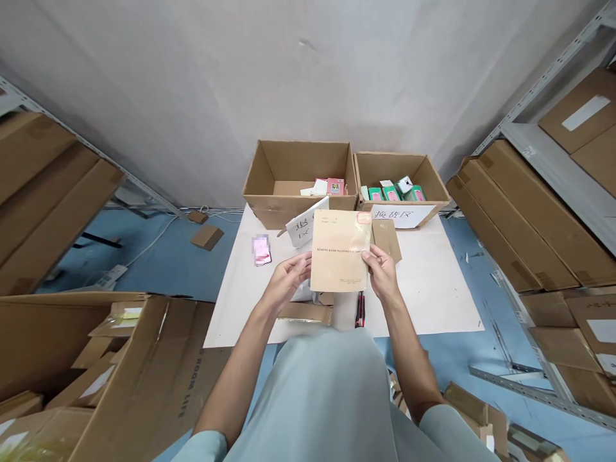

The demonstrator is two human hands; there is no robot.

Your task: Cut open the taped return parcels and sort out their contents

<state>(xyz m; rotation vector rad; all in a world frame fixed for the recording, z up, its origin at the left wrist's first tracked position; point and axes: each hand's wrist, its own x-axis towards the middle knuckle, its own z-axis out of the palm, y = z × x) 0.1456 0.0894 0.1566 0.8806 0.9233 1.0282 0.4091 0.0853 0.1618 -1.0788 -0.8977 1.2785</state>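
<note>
In front of me a tan paper-covered book [339, 253] is held up, its cover facing me with a line of print and a red stamp in the upper right corner. My right hand [382, 273] pinches its right edge, thumb on the cover. At the left edge my left hand [290, 277] holds it, fingertips partly hidden behind. Behind the book lie a brown piece of cardboard [387, 239] and a white sign with handwriting [304, 224]. Below it are a red and black cutter [360, 310] and an opened small carton [308, 312].
Two open cardboard boxes stand at the table's back: the left box [293, 206] holds pink and white packs, the right box [436, 186] green ones. A pink item [261, 249] lies on the white tabletop [423, 289]. A large carton [158, 359] and loaded shelves [529, 218] flank me.
</note>
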